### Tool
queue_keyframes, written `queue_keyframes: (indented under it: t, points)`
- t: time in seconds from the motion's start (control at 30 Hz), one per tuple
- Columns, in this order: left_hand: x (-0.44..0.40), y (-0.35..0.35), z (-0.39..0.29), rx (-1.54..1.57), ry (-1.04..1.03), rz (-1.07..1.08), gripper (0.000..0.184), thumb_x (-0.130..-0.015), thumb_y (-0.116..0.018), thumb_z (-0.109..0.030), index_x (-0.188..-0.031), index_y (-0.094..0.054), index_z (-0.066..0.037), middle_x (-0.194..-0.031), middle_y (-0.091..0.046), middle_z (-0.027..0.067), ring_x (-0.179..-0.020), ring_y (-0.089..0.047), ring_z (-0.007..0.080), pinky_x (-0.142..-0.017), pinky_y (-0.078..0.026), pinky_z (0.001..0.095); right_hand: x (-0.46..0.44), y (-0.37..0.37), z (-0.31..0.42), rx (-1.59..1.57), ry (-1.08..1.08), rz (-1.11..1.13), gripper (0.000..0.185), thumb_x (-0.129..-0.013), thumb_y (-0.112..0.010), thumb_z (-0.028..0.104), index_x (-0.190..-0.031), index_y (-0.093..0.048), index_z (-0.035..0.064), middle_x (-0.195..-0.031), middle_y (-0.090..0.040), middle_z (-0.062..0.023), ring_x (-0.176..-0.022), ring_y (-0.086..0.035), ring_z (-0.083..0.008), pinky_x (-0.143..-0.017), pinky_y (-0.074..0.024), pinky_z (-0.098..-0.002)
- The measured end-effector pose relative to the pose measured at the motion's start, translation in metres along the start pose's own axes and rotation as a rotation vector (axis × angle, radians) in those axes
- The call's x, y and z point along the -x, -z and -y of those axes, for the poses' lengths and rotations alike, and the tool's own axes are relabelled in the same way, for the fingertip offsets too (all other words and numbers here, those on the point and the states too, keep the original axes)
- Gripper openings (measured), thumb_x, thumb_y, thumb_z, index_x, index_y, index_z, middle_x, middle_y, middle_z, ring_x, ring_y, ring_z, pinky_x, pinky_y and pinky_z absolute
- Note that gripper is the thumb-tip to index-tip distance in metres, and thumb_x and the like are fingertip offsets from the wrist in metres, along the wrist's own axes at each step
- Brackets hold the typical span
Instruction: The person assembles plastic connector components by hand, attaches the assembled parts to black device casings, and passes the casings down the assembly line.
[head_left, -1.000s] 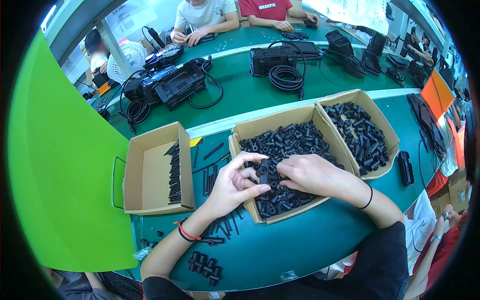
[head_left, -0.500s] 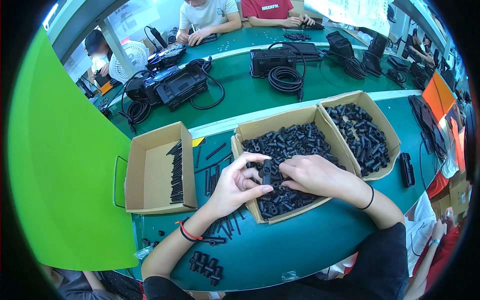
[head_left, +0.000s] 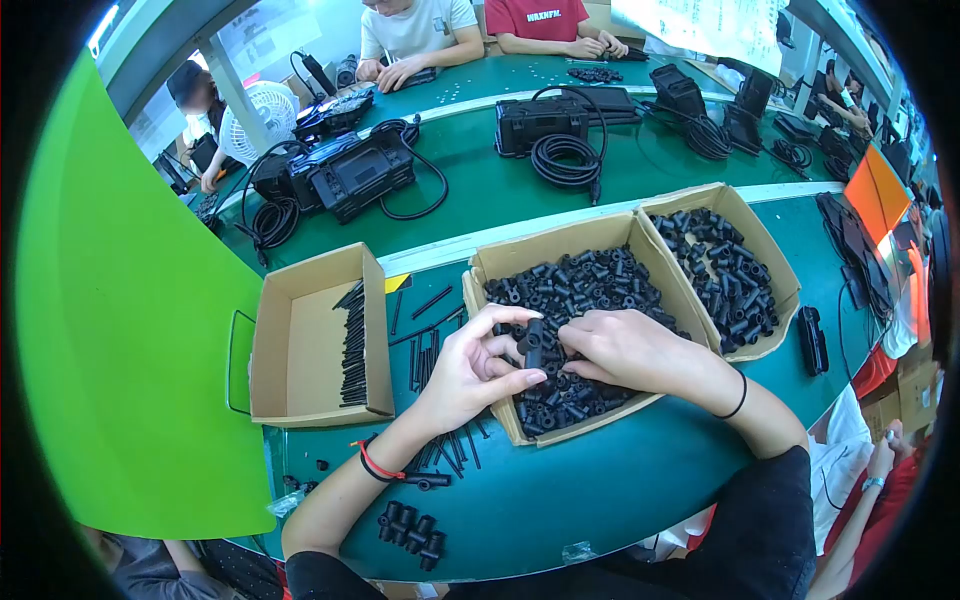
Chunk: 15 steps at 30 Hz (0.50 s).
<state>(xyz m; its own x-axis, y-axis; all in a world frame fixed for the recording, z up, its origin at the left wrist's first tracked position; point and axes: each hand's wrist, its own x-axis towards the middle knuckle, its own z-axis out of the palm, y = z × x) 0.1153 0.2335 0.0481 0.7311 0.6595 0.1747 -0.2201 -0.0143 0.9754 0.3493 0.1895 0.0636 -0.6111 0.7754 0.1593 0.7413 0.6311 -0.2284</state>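
My left hand (head_left: 468,368) pinches a black tubular plastic fitting (head_left: 534,345) with a side stub, held upright between thumb and fingers. It is above the near left part of a cardboard box (head_left: 560,240) heaped with small black fittings (head_left: 575,285). My right hand (head_left: 632,350) reaches into the same box from the right, palm down, with curled fingers among the pieces. Its fingertips are mostly hidden, so what they grip does not show. Several joined black fittings (head_left: 412,533) lie on the green table near my left forearm, and a single fitting (head_left: 428,481) lies by my wrist.
To the left, a cardboard box (head_left: 290,345) holds black rods, with more rods (head_left: 425,360) loose beside it. Another box (head_left: 785,265) of black fittings adjoins at the right. A green panel (head_left: 140,330) borders the left side. Black cased devices (head_left: 365,175) with cables stand behind.
My two hands and the held fitting stay practically in place. At the upper left, a person has lowered an arm toward the table. The hands of the person in red have shifted slightly.
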Motion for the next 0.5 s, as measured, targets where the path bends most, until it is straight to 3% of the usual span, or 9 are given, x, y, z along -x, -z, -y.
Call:
queue_keyframes:
  t: [0.5]
  points:
    - [0.0006, -0.0002, 0.0006, -0.014, 0.005, 0.007, 0.056, -0.083, -0.069, 0.009, -0.132, -0.044, 0.002, -0.112, -0.056, 0.0079, -0.093, -0.060, 0.0093, -0.074, -0.054, 0.0189, 0.0001, -0.0003, -0.0008, -0.012, 0.003, -0.001, 0.024, -0.084, -0.070, 0.020, -0.086, -0.055, 0.0018, -0.083, -0.062, -0.0119, -0.084, -0.065, -0.0298, -0.072, -0.0546, -0.0395]
